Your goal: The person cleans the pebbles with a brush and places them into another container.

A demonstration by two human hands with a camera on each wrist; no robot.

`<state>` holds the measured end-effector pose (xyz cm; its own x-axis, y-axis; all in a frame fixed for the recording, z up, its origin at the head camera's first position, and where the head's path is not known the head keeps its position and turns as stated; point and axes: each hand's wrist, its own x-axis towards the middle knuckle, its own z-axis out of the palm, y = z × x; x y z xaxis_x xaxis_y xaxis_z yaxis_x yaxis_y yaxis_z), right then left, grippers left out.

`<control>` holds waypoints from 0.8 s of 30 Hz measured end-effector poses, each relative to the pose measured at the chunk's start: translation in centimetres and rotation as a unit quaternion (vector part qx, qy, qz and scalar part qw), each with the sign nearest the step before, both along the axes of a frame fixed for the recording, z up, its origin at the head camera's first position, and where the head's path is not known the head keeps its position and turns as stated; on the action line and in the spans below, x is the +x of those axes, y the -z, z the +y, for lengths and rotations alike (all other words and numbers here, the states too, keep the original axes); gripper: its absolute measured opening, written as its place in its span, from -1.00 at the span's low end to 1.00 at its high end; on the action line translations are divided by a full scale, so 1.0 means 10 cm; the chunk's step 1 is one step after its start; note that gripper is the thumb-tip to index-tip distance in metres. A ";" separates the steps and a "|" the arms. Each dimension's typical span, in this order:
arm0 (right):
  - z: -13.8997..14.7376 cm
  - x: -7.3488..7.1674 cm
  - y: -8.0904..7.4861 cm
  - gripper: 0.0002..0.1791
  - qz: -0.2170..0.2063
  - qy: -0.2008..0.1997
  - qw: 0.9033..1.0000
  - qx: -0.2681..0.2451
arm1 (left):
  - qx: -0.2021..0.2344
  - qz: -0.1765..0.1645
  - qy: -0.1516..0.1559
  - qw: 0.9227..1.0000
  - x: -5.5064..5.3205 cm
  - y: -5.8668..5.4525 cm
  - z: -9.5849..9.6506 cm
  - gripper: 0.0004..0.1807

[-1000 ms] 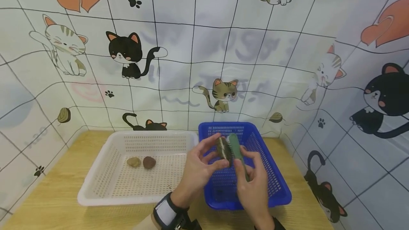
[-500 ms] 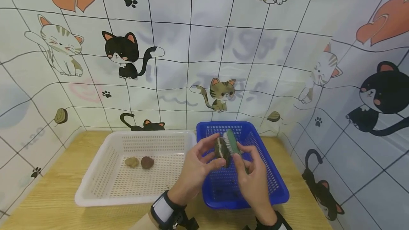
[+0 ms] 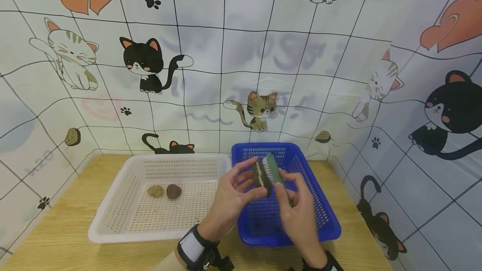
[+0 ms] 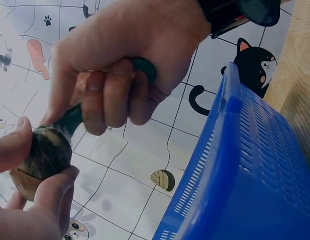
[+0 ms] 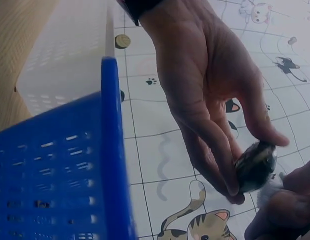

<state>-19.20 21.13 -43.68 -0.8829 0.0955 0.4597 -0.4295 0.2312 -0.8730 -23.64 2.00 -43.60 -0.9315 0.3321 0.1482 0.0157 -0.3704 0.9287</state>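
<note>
Over the blue basket, my left hand (image 3: 234, 191) holds a dark stone (image 3: 261, 176) with a pale streak between thumb and fingers. The stone looks dark green and mottled in the left wrist view, with a brownish patch low on it. My right hand (image 3: 299, 210) grips a green brush (image 3: 274, 168) by its handle, fingers curled round it. White bristles face the stone and appear to touch its right side. In the right wrist view the stone (image 5: 256, 166) sits at my left fingertips, and the brush is mostly hidden by the right hand.
The blue basket (image 3: 333, 227) stands on the wooden table (image 3: 49, 237), with small dark bits inside. At its left is a white basket (image 3: 103, 221) holding a yellowish stone (image 3: 155, 190) and a reddish-brown stone (image 3: 174, 191). A cat-patterned sheet (image 3: 203, 53) hangs behind.
The brush head has tilted, showing more of its bristles, and shifted slightly against the stone. Both hands stay over the blue basket; the whole view has drifted a little.
</note>
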 end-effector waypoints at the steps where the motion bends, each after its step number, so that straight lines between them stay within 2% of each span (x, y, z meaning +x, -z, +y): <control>1: 0.02 -0.01 0.00 -0.72 -0.001 0.005 1.000 0.002 | 0.005 0.001 0.005 1.000 0.00 -0.01 0.00 -0.04; 8: 0.11 -0.01 -0.08 -0.66 -0.008 0.032 0.999 0.005 | 0.041 0.010 0.040 0.998 0.01 -0.05 -0.03 -0.04; 14: 0.16 0.06 -0.18 -0.62 -0.016 0.045 0.999 -0.008 | 0.058 -0.002 0.062 0.996 0.03 -0.06 -0.03 -0.09; 19: 0.18 0.10 -0.23 -0.61 -0.010 0.045 0.999 -0.017 | 0.046 -0.018 0.048 0.998 0.03 -0.06 -0.02 -0.15; 24: 0.18 0.12 -0.25 -0.62 -0.001 0.041 0.999 -0.018 | 0.053 -0.053 0.030 0.997 0.02 -0.04 -0.03 -0.20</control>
